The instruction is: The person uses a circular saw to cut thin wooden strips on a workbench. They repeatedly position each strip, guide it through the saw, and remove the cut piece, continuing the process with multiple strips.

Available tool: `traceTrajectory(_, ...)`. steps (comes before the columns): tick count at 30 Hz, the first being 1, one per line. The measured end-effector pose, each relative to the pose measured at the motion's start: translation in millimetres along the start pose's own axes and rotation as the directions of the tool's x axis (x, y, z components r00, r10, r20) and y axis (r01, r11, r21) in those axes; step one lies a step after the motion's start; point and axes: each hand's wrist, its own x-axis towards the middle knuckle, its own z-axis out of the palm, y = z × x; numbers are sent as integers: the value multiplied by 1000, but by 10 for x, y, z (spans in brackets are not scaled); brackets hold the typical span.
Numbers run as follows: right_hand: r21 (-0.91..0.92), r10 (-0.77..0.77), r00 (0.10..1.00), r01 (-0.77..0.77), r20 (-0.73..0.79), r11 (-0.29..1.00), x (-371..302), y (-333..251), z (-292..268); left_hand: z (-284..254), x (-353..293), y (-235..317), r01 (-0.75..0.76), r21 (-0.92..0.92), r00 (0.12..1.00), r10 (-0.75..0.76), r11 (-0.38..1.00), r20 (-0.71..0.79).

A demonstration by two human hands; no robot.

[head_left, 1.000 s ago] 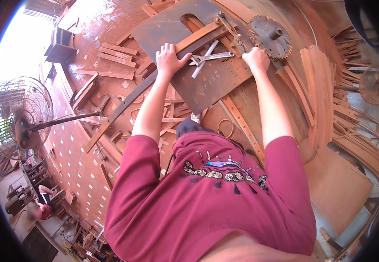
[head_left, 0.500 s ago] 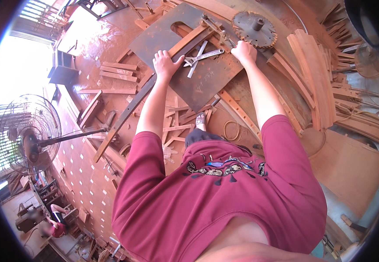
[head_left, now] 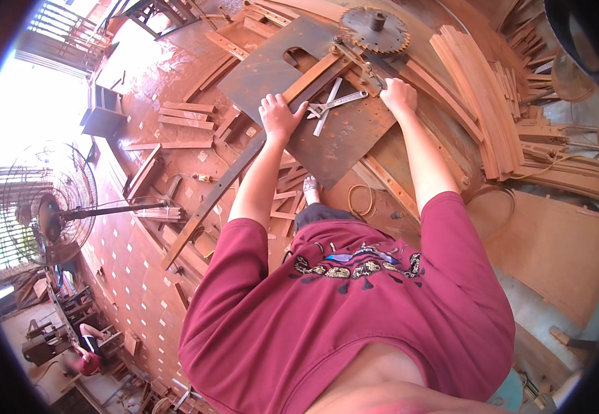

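Note:
A dark metal plate [head_left: 337,148] with a rounded slot lies tilted in front of me, chalk marks on it. Across it runs a long bar [head_left: 220,183], part wood and part dark. My left hand [head_left: 282,119] lies over this bar, fingers bent over its far side and thumb spread on the near side. My right hand [head_left: 399,96] is closed at the metal fitting [head_left: 358,58] by the bar's far end; the fingers hide what they hold there. Between my hands an adjustable wrench [head_left: 341,101] lies across a flat metal strip [head_left: 325,114] on the plate.
Just beyond my right hand is a toothed circular saw blade [head_left: 365,34] on a shaft. Curved wooden boards [head_left: 479,117] are stacked at the right. Loose wood strips [head_left: 185,114] lie on the floor at left, near a standing fan [head_left: 51,214]. A person [head_left: 89,359] sits at lower left.
Plate, bar, wrench and both my hands have shifted right and nearer. In view, the saw blade and stacked boards now appear farther left and higher. Both hands keep their places on the bar.

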Motion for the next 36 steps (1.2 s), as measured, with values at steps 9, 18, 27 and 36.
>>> traceTrajectory(9,-44,22,999,-24,-45,999,-976,942,-132,-248,-936,929,-2,-4,999,2,1000,44)
traceTrajectory(18,-10,71,996,-72,-49,997,-1729,1783,-237,-442,-1683,1662,-24,-11,994,25,1000,102)
traceTrajectory(27,-4,468,866,-475,177,880,-1773,1570,-650,-462,-1793,1726,-66,-6,995,66,998,80)
traceTrajectory(36,19,508,756,-565,412,825,-1430,1549,-573,-395,-1603,1561,-69,-43,993,73,997,93)
